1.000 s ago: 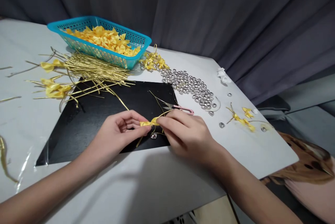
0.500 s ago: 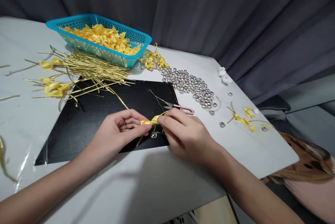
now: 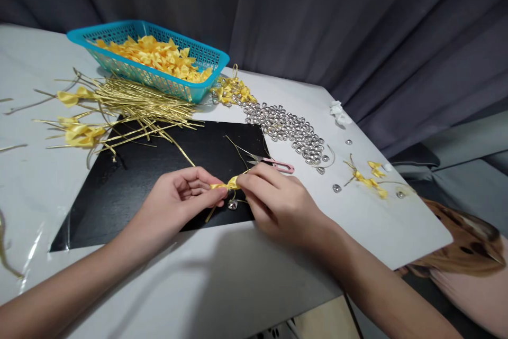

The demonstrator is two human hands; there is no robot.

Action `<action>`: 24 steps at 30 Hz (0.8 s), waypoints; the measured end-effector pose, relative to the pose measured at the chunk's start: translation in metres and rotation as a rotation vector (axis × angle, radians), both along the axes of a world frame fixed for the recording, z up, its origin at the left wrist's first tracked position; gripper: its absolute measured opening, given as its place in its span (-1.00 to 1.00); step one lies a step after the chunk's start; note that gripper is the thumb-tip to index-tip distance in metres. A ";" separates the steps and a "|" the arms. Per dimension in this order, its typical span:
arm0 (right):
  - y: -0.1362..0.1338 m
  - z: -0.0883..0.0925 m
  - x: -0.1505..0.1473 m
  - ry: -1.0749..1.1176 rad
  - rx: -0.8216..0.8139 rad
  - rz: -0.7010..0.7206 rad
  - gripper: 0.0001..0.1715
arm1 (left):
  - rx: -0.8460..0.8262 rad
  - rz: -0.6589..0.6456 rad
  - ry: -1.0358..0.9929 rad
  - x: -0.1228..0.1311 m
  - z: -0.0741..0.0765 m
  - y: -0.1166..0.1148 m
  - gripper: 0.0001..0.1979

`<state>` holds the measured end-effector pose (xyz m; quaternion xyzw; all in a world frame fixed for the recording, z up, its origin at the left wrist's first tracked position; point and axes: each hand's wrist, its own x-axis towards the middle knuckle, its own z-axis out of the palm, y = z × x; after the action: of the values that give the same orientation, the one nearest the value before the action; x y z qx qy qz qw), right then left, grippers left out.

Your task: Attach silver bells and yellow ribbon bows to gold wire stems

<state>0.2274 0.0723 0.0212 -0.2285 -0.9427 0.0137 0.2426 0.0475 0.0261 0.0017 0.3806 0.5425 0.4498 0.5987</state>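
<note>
Between my hands, over the black board (image 3: 135, 191), is a yellow ribbon bow (image 3: 232, 183). My left hand (image 3: 188, 191) pinches its left end between thumb and fingers. My right hand (image 3: 278, 199) is closed on its right end, and those fingertips are partly hidden. Gold cord hangs below the bow, close to a silver heart-shaped bead (image 3: 233, 204); whether the bead is attached I cannot tell. Pink-handled thread snips (image 3: 278, 164) lie just beyond my right hand, blades pointing left.
A blue basket (image 3: 216, 66) of yellow bows stands at the back. Gold cords (image 3: 143, 100) are heaped before it, with loose bows at their left. Silver beads (image 3: 293, 130) spread to the right. More bows with cord (image 3: 369, 180) and crumpled white paper (image 3: 338, 113) lie near the right edge.
Both hands keep their hold on the bow and have barely moved. The whole view has shifted very slightly, with things on the table sitting a little further left.
</note>
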 end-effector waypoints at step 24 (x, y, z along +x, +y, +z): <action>-0.002 -0.001 0.000 -0.016 -0.020 -0.008 -0.72 | 0.017 -0.003 0.031 0.000 0.001 0.000 -0.79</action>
<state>0.2272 0.0702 0.0206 -0.2347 -0.9436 0.0204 0.2326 0.0477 0.0260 0.0024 0.3934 0.5475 0.4473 0.5877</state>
